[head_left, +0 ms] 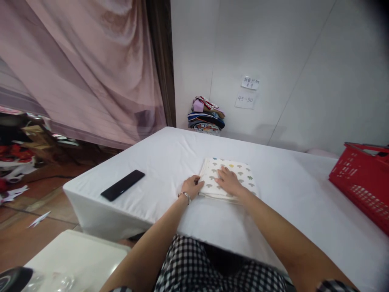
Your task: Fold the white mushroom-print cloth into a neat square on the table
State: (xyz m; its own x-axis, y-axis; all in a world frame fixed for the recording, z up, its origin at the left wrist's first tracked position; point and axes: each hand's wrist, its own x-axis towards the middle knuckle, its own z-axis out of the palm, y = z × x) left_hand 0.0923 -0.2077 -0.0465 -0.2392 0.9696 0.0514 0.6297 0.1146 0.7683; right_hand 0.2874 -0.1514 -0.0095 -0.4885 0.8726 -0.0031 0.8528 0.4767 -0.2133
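Observation:
A folded white cloth (243, 186) with a print of small grey, yellow and green mushroom shapes lies flat on the white-covered table (170, 162) before me. My right hand (229, 181) rests palm down on top of it, fingers spread. At the cloth's left edge is my left hand (192, 186), its fingers curled in against the side near the front corner. Whether those fingertips pinch a layer of the cloth is hidden from view.
A black phone-like slab (123, 185) lies on the table's left side. A red plastic basket (361, 178) stands at the right edge. Folded clothes (206, 115) are stacked at the back by the wall. A white stool-like surface (75, 255) is at lower left.

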